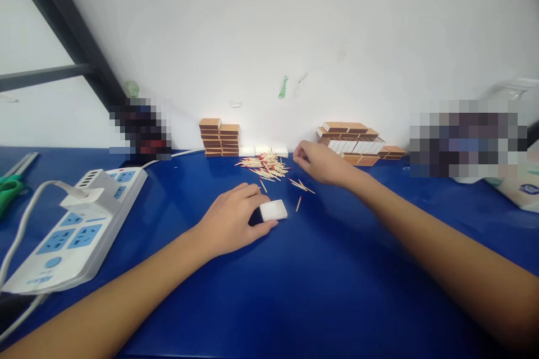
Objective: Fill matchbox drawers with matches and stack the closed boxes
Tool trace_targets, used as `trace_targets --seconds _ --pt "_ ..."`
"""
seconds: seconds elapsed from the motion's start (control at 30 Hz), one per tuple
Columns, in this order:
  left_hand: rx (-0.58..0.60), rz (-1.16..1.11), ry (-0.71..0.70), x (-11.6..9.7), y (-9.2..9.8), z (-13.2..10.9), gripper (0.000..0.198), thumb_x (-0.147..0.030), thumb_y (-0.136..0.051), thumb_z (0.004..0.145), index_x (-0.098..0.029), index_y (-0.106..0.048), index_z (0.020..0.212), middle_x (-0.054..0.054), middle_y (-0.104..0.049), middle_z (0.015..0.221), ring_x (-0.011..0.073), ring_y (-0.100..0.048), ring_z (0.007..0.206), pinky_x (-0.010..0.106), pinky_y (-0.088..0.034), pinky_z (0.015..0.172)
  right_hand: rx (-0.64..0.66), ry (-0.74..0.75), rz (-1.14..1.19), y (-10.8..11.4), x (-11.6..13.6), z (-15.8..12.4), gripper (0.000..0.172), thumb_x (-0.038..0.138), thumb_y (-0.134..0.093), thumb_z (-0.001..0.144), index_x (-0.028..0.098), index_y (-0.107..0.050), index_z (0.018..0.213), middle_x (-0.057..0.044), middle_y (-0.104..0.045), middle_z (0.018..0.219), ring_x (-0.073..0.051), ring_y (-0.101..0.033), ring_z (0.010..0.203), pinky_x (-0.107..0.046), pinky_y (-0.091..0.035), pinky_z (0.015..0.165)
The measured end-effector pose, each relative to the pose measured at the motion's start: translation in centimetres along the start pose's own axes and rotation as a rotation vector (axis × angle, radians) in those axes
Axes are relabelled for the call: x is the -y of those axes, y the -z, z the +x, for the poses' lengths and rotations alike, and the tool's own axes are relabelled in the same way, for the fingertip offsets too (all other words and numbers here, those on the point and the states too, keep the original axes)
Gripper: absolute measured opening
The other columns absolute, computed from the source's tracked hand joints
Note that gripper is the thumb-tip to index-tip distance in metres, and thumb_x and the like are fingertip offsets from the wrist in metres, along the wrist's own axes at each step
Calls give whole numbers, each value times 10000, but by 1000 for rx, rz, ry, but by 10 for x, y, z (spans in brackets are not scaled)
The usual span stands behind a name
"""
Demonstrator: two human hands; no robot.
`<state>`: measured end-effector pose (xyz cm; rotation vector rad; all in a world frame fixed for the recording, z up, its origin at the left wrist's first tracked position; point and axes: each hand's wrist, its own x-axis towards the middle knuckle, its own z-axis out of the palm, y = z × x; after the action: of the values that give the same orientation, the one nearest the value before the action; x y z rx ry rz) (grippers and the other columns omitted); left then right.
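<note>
My left hand rests on the blue table with thumb and fingers closed around a small white matchbox tray. My right hand reaches forward beside a pile of red-tipped matches, its fingers curled together in a pinch at the pile's right edge. What the fingers pinch is too small to make out. A few loose matches lie between the two hands.
Stacks of brown matchboxes stand against the wall, one at centre and a larger one on the right. A white power strip with a plugged-in adapter lies at left. Green-handled scissors sit at the far left edge.
</note>
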<state>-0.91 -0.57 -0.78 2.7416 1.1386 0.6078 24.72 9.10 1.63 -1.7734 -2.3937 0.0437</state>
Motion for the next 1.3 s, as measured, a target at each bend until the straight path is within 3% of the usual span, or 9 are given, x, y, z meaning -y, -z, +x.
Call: trace_targets --seconds 0.1,0.2,0.33,0.43,0.63,0.8,0.97,1.1,1.3 --pt "-17 5 7 0 -2 0 315 -442 -679 951 -223 -707 1175 68 -699 1069 254 -643 970 425 -557 846 11 124 331 2 7 -34 355 291 -480 1013 175 -618 1318 -69 -736 935 -194 -642 766 -310 -485 686" --pt "-23 1 22 -1 -2 1 315 -441 -688 947 -223 -709 1172 61 -698 1066 252 -640 970 422 -554 854 58 182 577 5 19 -59 292 333 -480 1017 227 -700 1178 -35 -706 877 -181 -613 730 -314 -485 665" --pt "-23 -5 38 -1 -1 2 299 -437 -694 943 -228 -717 1157 52 -690 1016 246 -633 943 405 -547 832 259 134 873 12 38 -71 239 376 -527 1012 200 -689 1010 12 -621 706 -118 -519 537 -260 -428 506" --pt "-36 -24 49 0 0 3 276 -433 -699 940 -234 -724 1130 46 -682 984 237 -631 917 393 -543 813 279 87 980 9 47 -70 257 412 -579 992 187 -681 918 28 -581 626 -101 -476 495 -246 -402 476" --pt "-76 -43 68 2 -1 3 278 -453 -701 938 -230 -728 1104 41 -682 981 223 -636 898 385 -541 797 59 155 840 -9 49 -75 190 378 -680 929 220 -784 922 -38 -713 921 -147 -574 732 -306 -476 679" --pt "-58 -41 49 1 -1 3 283 -433 -716 933 -234 -726 1132 47 -692 1016 228 -646 927 388 -548 826 -12 202 610 2 23 -71 163 320 -648 944 237 -788 955 -26 -667 895 -142 -534 701 -303 -440 669" --pt "-27 -48 25 -2 0 3 303 -439 -711 940 -216 -726 1146 54 -699 1057 234 -646 968 398 -552 872 181 293 494 12 -9 -61 214 398 -701 920 235 -751 1049 -42 -621 960 -156 -522 748 -309 -430 694" --pt "-16 -37 3 -2 -1 2 331 -453 -701 946 -208 -721 1167 60 -698 1067 239 -643 978 402 -547 876 316 374 437 10 -10 -63 197 414 -640 966 238 -727 961 -53 -594 1022 -179 -547 831 -325 -435 739" --pt "-2 -37 7 -1 0 3 322 -441 -706 944 -215 -719 1173 52 -687 1049 236 -631 962 395 -537 862 165 313 486 10 10 -74 168 340 -550 1020 218 -644 953 -22 -620 902 -161 -530 754 -306 -416 694"
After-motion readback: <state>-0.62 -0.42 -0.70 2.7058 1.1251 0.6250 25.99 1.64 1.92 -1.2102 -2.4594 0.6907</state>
